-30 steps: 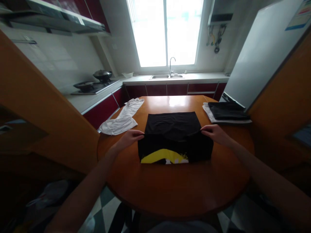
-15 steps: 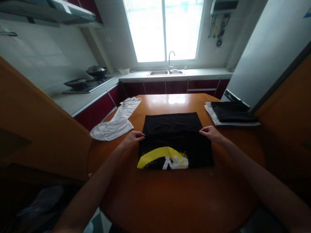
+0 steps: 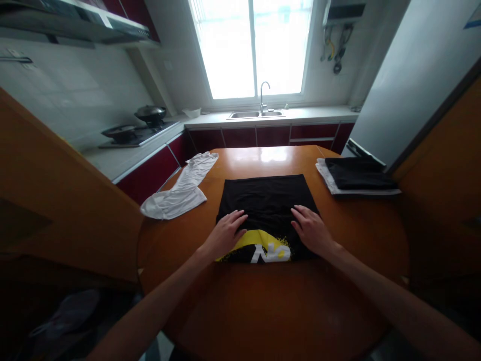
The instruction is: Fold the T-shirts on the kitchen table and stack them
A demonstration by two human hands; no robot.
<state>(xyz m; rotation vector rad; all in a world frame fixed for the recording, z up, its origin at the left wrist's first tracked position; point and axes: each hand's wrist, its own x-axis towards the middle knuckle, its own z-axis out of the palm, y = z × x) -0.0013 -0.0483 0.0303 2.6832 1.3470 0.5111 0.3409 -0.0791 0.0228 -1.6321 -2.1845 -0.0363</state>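
Observation:
A folded black T-shirt (image 3: 267,200) with a yellow and white print lies in the middle of the round wooden table (image 3: 274,301). My left hand (image 3: 225,233) rests flat on the shirt's near left part, fingers spread. On the near right part lies my right hand (image 3: 311,230), also flat with fingers apart. Neither hand grips the cloth. The print shows between the two hands at the shirt's near edge.
A white garment (image 3: 182,188) lies loose at the table's left edge. A stack of folded white and black clothes (image 3: 355,175) sits at the right. Behind the table are a counter with a sink (image 3: 255,114), a stove with pans (image 3: 137,131) and a fridge (image 3: 409,85).
Both hands let go of the shirt's side edges and moved inward onto its near half, pressing flat. The fold went down and the print came into view.

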